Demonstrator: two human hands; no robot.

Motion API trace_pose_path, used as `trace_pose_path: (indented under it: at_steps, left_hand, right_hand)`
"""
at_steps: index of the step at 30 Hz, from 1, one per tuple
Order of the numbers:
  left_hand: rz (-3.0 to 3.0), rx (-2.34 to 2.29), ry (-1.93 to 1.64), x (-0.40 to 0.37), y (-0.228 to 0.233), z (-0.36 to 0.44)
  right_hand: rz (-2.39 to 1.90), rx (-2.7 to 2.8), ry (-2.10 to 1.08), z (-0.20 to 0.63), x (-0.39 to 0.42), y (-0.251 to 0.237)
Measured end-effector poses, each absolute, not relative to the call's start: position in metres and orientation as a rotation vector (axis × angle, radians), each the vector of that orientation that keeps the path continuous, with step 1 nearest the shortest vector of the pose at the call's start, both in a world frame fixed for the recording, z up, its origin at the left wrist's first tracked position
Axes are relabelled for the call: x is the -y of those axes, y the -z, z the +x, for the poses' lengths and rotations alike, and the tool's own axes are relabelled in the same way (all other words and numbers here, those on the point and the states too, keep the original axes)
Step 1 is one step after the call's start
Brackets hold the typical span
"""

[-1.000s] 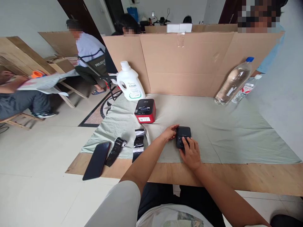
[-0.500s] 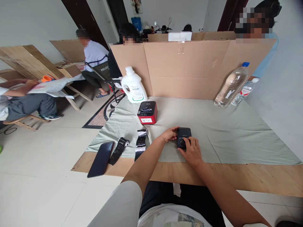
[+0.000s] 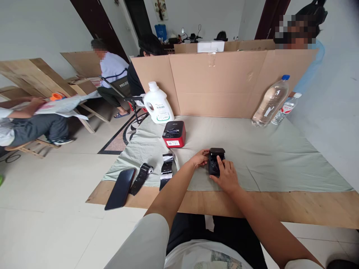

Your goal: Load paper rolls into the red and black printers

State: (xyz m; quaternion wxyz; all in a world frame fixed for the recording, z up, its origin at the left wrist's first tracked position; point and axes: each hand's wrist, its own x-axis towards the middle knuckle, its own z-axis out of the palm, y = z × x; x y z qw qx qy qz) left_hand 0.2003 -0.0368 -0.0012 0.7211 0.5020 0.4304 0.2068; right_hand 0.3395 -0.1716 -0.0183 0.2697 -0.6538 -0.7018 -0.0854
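Observation:
A small black label printer [image 3: 214, 169] lies on the green cloth in front of me, its top lid [image 3: 217, 151] tilted up. My left hand [image 3: 200, 158] holds the printer's left side, fingers against its upper edge. My right hand [image 3: 226, 175] grips it from the lower right; the thumb is at the near end and a fingertip rests near the opened part. What lies inside is dark and partly covered by the fingers. Left of my hands are a black strip with white bands [image 3: 167, 168] and a partly unrolled black roll [image 3: 142, 177].
A red and black boxy device [image 3: 174, 139] stands left of centre, with a white jug [image 3: 160, 106] behind it. A dark phone [image 3: 120, 189] lies at the left edge. Clear bottles [image 3: 270, 102] lean by the cardboard screen [image 3: 218, 84]. Other people sit beyond.
The lid of the black printer has come up, showing its dark inside. My hands stay around it, and my right fingers have shifted slightly. The view has moved a little.

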Motion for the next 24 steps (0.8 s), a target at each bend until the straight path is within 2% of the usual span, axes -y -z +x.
trace_pose_path:
  at_steps: [6, 10, 12, 17, 20, 24]
  left_hand:
    - [1.236, -1.074, -0.536, 0.047, -0.001, 0.199]
    - [1.658, -1.335, -0.769, 0.06, -0.009, 0.204]
    - [1.927, -1.317, -0.791, 0.063, -0.017, 0.21]
    - [2.271, -1.145, -0.46, 0.05, -0.035, 0.235]
    - [2.22, -1.171, -0.252, 0.037, -0.037, 0.254]
    - [2.04, -1.116, -0.207, 0.034, -0.031, 0.274]
  right_hand:
    - [-1.679, 1.83, 0.155, 0.359, 0.164, 0.021]
    - [-1.524, 1.771, 0.024, 0.378, 0.157, 0.036]
    - [-1.482, 1.716, -0.044, 0.384, 0.155, 0.045]
    - [-1.473, 1.595, -0.152, 0.388, 0.156, 0.058]
    - [-1.473, 1.576, -0.16, 0.388, 0.157, 0.057]
    - [-1.473, 1.581, -0.142, 0.389, 0.155, 0.057]
